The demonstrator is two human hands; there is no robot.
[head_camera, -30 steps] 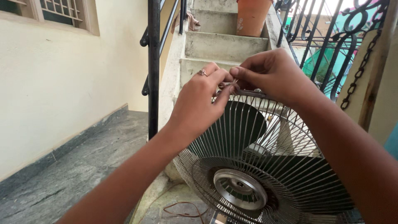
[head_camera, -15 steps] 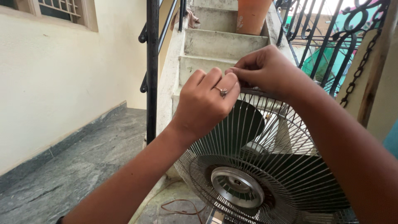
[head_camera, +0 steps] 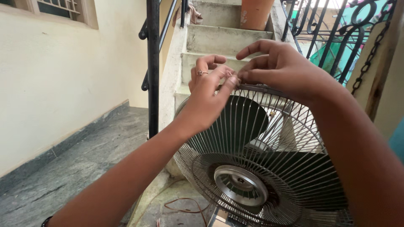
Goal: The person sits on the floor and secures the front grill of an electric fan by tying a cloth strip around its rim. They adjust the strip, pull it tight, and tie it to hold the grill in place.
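Note:
A round wire fan guard (head_camera: 269,168) faces me, with dark blades (head_camera: 242,124) behind it and a silver hub (head_camera: 240,185) low in the middle. My left hand (head_camera: 208,90), a ring on one finger, pinches at the guard's top rim. My right hand (head_camera: 280,69) meets it there from the right, thumb and fingers pressed together on the same spot of the rim. What sits between the fingertips is too small to tell.
Concrete stairs (head_camera: 219,40) rise behind the fan, with a black metal railing post (head_camera: 152,67) on the left and a terracotta pot (head_camera: 256,13) on a step. A black ornamental grille (head_camera: 336,33) stands at right. A thin cord (head_camera: 185,206) lies on the stone floor.
Both hands stayed at the top rim. The fingers of my left hand have curled and shifted, and my right index finger has lifted. The view moved slightly closer.

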